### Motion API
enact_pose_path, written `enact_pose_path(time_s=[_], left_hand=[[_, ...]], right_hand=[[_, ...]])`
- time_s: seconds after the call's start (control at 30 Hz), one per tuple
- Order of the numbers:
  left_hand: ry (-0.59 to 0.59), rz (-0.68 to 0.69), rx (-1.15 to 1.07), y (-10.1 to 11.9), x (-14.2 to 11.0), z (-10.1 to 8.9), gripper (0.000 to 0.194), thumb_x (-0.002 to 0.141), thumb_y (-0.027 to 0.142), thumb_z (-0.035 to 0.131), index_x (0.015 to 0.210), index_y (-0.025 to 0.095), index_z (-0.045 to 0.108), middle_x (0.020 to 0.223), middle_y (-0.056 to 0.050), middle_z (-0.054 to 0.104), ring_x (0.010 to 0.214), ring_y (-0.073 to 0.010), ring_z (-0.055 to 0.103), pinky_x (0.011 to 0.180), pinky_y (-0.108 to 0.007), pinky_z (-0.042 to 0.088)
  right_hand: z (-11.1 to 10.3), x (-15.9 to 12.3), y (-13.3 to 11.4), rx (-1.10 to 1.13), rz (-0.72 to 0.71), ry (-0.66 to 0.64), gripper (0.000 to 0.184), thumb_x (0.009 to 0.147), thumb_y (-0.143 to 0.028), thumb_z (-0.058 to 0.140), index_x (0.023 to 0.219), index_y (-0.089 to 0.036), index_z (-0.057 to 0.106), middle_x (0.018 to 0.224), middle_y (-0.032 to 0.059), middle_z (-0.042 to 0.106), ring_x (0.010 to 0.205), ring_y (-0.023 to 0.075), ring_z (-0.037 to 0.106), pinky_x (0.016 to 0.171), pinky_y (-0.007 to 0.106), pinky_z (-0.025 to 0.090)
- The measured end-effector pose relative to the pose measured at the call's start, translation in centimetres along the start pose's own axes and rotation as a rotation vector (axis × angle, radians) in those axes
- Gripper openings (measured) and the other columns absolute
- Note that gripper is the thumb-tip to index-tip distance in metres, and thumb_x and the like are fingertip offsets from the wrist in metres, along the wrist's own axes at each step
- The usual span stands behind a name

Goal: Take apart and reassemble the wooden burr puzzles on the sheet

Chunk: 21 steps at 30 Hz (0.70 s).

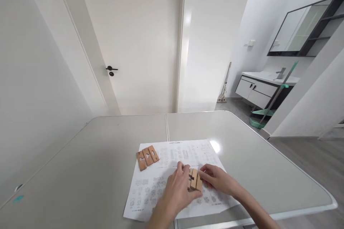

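Small light wooden puzzle pieces with notches (194,179) stand side by side on a printed paper sheet (172,205). My left hand (177,188) is closed around their left side, with its thumb along the near edge and fingers at the far edge. On the right, my right hand (217,179) pinches the outermost piece between thumb and fingers. Part of the group is hidden behind my left hand. Farther left on the paper, three flat, darker wooden puzzle pieces with cutouts and black marks (147,157) lie in a row.
The paper rests on a grey table (94,171) with a seam down its middle and a pale rim. A teal mark (18,198) is at the left edge. Beyond stand a white door (134,43), a mop (225,84), a washbasin cabinet (255,89) and a green dustpan (257,123).
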State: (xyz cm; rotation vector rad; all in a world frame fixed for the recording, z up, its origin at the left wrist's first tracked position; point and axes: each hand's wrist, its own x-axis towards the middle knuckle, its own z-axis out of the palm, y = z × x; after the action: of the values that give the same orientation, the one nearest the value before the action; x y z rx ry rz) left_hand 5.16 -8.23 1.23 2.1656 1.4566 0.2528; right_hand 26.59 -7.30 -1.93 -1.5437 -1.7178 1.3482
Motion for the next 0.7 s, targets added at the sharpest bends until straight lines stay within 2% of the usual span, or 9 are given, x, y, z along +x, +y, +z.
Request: enact_pose_path(time_s=[0.1,0.2,0.33,0.43,0.53,0.7], left_hand=[[-0.056,0.128,-0.001,-0.5,1.2,-0.1,0.087,0.059,0.054,0.089,0.134,0.027,0.053,0.14,-0.01,0.05,0.1,-0.0317,0.068,0.077,-0.036,0.052],[-0.099,0.22,-0.003,-1.0,2.2,-0.2,0.076,0.063,0.055,0.087,0.128,0.029,0.059,0.127,-0.006,0.058,0.095,-0.0299,0.069,0.074,-0.035,0.052],[-0.086,0.232,-0.051,-1.3,2.2,-0.4,0.064,0.063,0.055,0.086,0.116,0.027,0.066,0.116,-0.005,0.061,0.088,-0.0268,0.068,0.067,-0.032,0.05],[-0.008,0.201,-0.093,-1.6,1.4,-0.8,0.057,0.065,0.048,0.085,0.113,0.027,0.066,0.114,-0.004,0.061,0.085,-0.0233,0.067,0.065,-0.03,0.051],[0.12,0.11,-0.071,-2.5,1.2,-2.0,0.051,0.069,0.043,0.081,0.114,0.026,0.064,0.116,-0.003,0.06,0.085,-0.0213,0.067,0.068,-0.029,0.052],[0.238,-0.021,0.009,-5.6,3.3,-4.9,0.043,0.073,0.039,0.074,0.112,0.024,0.063,0.12,-0.007,0.059,0.092,-0.0251,0.067,0.076,-0.034,0.051]], right_hand=[[0.5,0.0,-0.1,-0.003,-0.052,-0.001,0.04,0.096,-0.058,0.052,0.1,-0.021,0.067,0.065,-0.0012,0.064,0.056,0.0154,0.054,0.056,0.027,0.039],[0.9,-0.1,0.2,0.024,-0.096,-0.003,0.042,0.097,-0.06,0.049,0.105,-0.022,0.066,0.069,-0.0011,0.065,0.059,0.0161,0.056,0.058,0.027,0.041],[1.5,-0.3,1.0,0.069,-0.119,0.062,0.043,0.095,-0.063,0.049,0.106,-0.023,0.063,0.073,-0.0018,0.064,0.06,0.0154,0.056,0.057,0.027,0.042],[2.2,-0.4,1.8,0.138,-0.111,0.13,0.045,0.095,-0.064,0.047,0.109,-0.023,0.06,0.075,-0.0027,0.061,0.055,0.014,0.053,0.051,0.025,0.04],[2.8,-0.5,2.3,0.15,-0.124,0.201,0.047,0.095,-0.066,0.044,0.108,-0.023,0.059,0.076,-0.0022,0.06,0.053,0.0141,0.051,0.049,0.026,0.038],[3.4,-0.5,2.6,0.05,-0.169,0.287,0.046,0.096,-0.065,0.043,0.099,-0.023,0.061,0.07,-0.0025,0.058,0.055,0.0162,0.051,0.059,0.029,0.043]])
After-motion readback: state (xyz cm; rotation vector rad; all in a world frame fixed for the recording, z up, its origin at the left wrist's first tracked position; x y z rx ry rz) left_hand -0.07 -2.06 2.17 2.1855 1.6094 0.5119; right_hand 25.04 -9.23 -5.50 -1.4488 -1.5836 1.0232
